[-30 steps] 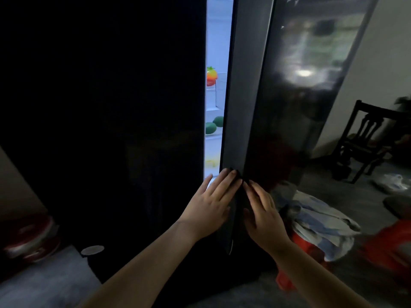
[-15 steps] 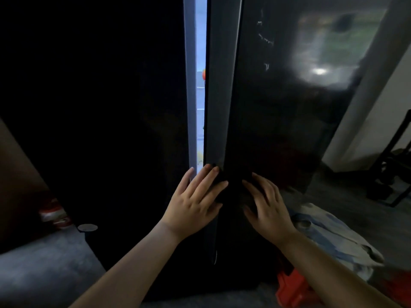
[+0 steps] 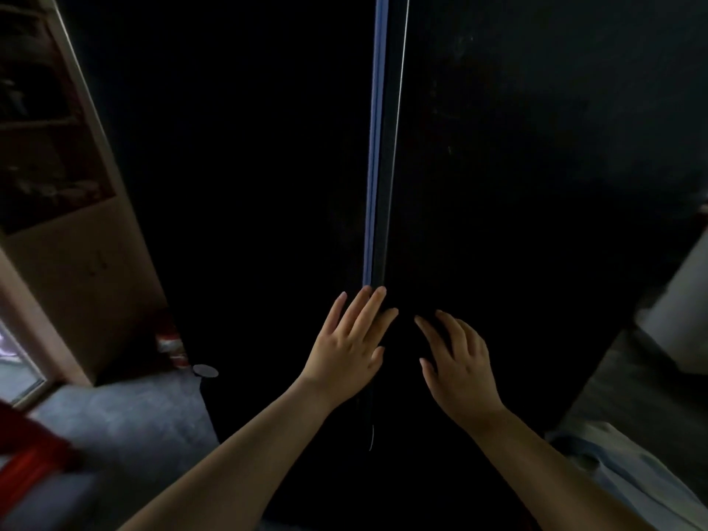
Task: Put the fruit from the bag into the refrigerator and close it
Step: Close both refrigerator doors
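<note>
Head view, the only one: refrigerator (image 3: 498,224) fills the frame, tall, dark and glossy, two doors. A thin blue-lit slit (image 3: 373,147) shows at the centre seam, so the right door (image 3: 536,166) looks not quite sealed against the left door (image 3: 249,166).

The person's left hand (image 3: 350,346) is flat with straight fingers, its fingertips (image 3: 367,291) lying over the seam. The right hand (image 3: 459,362) is spread flat on the right door just beside the seam. Neither hand grips anything.

No fruit is visible; I judge it is inside. A pale cloth (image 3: 632,473) lies low right; can't tell if it's the bag. A cabinet (image 3: 76,262) stands to the left.

Handling guess: the door is heavy and rigid, and its slick face gives no hold, so push with the palms near the free edge. The left fingertips over the seam risk a pinch.
</note>
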Tool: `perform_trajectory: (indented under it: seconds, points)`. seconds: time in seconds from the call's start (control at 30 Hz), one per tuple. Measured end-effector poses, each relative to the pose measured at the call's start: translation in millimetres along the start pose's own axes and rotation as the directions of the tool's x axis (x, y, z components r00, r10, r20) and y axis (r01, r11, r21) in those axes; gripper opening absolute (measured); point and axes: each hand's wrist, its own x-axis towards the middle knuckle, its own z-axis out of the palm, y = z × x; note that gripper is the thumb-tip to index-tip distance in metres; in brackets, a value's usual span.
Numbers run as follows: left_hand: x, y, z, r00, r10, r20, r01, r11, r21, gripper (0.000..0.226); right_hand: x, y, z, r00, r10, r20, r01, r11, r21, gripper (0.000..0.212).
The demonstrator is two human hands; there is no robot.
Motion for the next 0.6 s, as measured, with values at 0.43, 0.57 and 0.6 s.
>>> perform_trajectory:
  seconds: [0.43, 0.57, 0.6]
  points:
    - [58, -25, 16, 0.938, -0.139, 0.316, 0.094, 0.984, 0.152, 0.079, 58, 6, 29, 0.953, 0.039, 0.299, 0.022, 0.98, -0.198, 0.102]
    - [59, -22, 18, 0.937, -0.137, 0.32, 0.102, 0.987, 0.125, 0.078, 57, 6, 33, 0.956, 0.056, 0.29, 0.004, 0.979, -0.203, 0.1]
    - [60, -22, 18, 0.938, -0.133, 0.319, 0.098, 0.988, 0.124, 0.078, 57, 5, 33, 0.955, 0.061, 0.289, -0.001, 0.979, -0.206, 0.099]
